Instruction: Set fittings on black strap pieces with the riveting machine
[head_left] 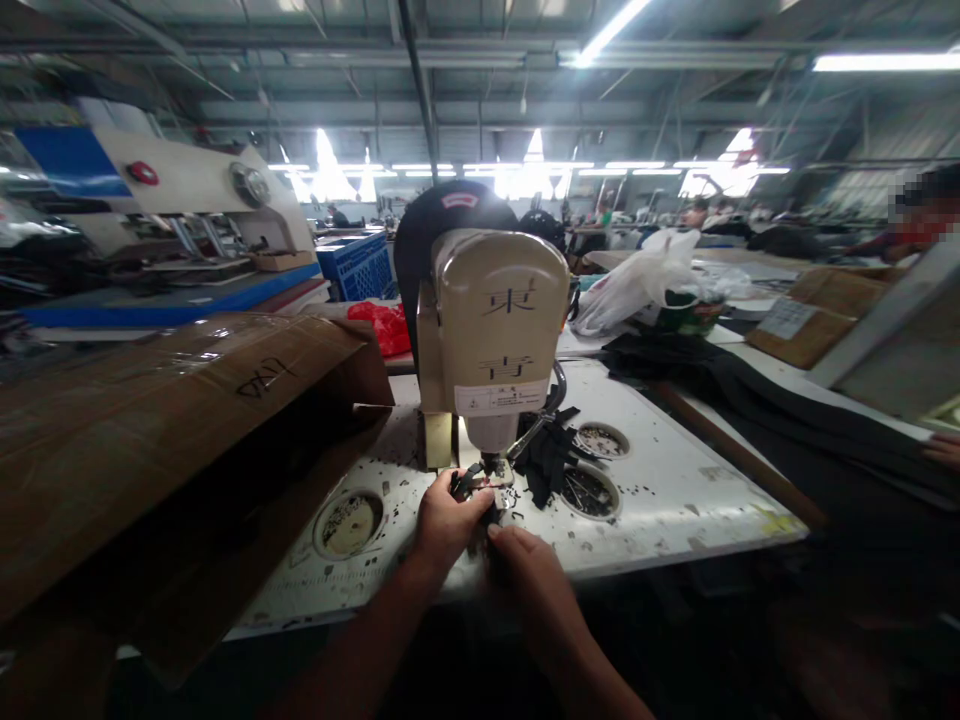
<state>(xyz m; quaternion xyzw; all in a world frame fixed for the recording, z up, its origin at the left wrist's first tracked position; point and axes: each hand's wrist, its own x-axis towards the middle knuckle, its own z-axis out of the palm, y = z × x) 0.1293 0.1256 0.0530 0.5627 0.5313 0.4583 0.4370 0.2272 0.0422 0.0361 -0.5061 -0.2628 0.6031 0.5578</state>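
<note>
A beige sewing-type machine (491,330) stands on a white worktable (675,500). Under its head, my left hand (444,520) and my right hand (529,565) pinch a small black fabric piece (480,490) at the needle plate. Both hands have their fingers closed on it. A heap of similar black pieces (551,455) lies just right of the machine head.
A large open cardboard box (172,440) lies on its side at the left. Round recesses (349,523) (592,490) are set in the tabletop. Dark cloth (750,400), a white plastic bag (645,280) and another box (810,320) lie at right. People work far behind.
</note>
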